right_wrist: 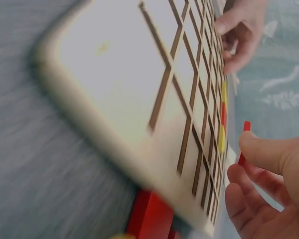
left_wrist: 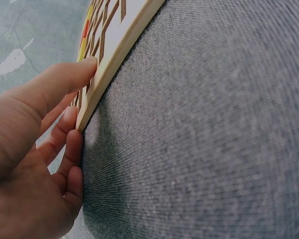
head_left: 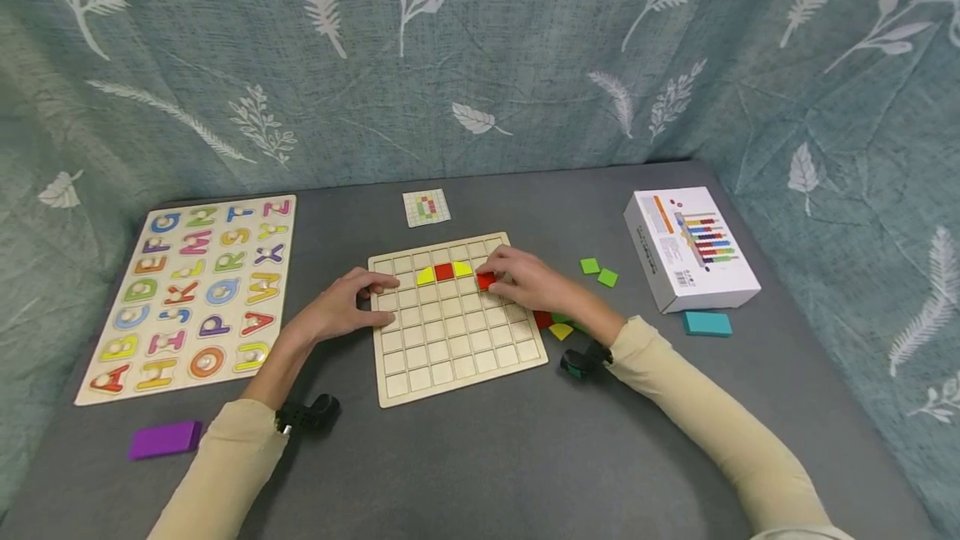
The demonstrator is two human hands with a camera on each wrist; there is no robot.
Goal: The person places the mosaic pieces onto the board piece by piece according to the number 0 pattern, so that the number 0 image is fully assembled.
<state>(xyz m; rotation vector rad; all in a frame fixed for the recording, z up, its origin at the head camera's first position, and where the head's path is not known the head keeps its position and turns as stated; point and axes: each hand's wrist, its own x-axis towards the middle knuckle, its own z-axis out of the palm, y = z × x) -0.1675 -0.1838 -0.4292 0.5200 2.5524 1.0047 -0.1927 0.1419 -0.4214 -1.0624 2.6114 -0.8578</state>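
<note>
A wooden grid board [head_left: 442, 350] lies in the middle of the table. My right hand [head_left: 522, 277] pinches a red square tile [head_left: 486, 281] between thumb and fingers, over the board's upper right part. In the right wrist view that tile [right_wrist: 246, 126] stands on edge in the grip. On the board, a red square [head_left: 444, 272] sits between two yellow rounded pieces, the left one [head_left: 426, 276] and the right one [head_left: 462, 269]. My left hand [head_left: 341, 304] rests at the board's left edge, its thumb [left_wrist: 82, 72] on the rim and other fingers beside it.
Near my right wrist lie loose red, green and yellow pieces [head_left: 561, 331]. Two green squares [head_left: 590, 266] are farther right, before an abacus box [head_left: 693, 244] and a teal block [head_left: 707, 323]. A pattern card [head_left: 426, 207] lies behind; an alphabet board [head_left: 187, 298] and purple block [head_left: 164, 440] are left.
</note>
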